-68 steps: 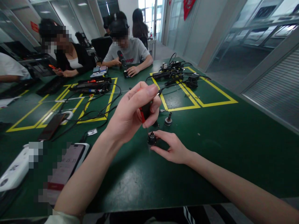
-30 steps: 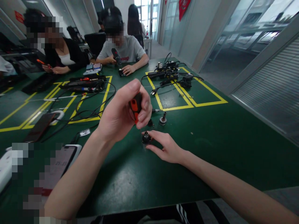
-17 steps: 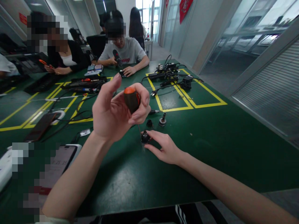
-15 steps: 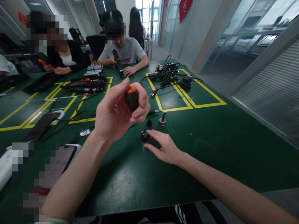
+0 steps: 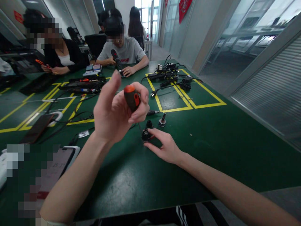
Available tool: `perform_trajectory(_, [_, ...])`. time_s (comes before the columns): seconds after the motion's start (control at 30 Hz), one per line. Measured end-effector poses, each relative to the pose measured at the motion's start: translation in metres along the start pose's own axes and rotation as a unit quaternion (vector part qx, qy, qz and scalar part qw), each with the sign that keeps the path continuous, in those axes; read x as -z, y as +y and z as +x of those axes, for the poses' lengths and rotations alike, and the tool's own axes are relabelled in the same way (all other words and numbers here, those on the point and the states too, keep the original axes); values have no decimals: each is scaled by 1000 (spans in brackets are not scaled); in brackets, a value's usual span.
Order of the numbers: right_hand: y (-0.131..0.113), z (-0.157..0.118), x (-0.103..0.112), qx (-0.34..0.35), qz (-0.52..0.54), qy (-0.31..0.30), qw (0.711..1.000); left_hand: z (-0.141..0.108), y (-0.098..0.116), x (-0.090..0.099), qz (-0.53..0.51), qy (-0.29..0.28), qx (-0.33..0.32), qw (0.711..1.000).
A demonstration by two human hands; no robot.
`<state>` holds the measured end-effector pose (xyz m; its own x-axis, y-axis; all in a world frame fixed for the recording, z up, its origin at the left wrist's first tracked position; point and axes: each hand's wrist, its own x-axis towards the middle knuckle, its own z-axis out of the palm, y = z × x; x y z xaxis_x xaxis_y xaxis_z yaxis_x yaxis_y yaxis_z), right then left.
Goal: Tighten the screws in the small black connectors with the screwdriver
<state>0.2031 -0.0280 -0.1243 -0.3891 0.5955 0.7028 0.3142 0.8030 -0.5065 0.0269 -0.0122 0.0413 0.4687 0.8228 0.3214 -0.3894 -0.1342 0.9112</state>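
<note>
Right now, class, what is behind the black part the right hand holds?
A second dark piece sits on the green table just behind the black part, which covers some of its lower edge; that hidden bit cannot be seen.

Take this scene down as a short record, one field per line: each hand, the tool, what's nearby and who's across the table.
Left hand: fingers around the handle of an orange-and-dark screwdriver, thumb off it
Tool: shaft slants down toward the black round part; contact at the tip unclear
Right hand: thumb and fingers around that part, at the green table
Nearby: smaller black piece; round-based part with a stem
Across: co-worker in a grey T-shirt, holding a dark handheld tool
</note>
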Motion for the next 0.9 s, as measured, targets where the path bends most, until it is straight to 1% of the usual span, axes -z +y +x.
perform_trajectory(0.2, [0,-1,-1,-6,22,-6,1000,3,-1,-3,-14,12,0,1000])
perform_trajectory(0.3, [1,-1,-2,-2,39,-30,999,4,-2,-4,-21,12,-4,1000])
perform_trajectory(0.47, [-1,-1,-1,8,34,-80,996,1,-1,-2,-33,14,3,999])
perform_trajectory(0.57, [-1,-1,1,0,41,-94,995,0,0,-3,-40,16,12,999])
perform_trajectory(0.73, [-2,0,3,-19,47,-118,992,1,0,-2,-15,24,5,1000])
perform_trajectory(0.8, [-2,0,4,-21,48,-122,991,2,0,-2,-26,29,18,999])
perform_trajectory(0.9, [-2,1,4,-21,48,-124,991,4,-1,-2,-41,20,26,999])
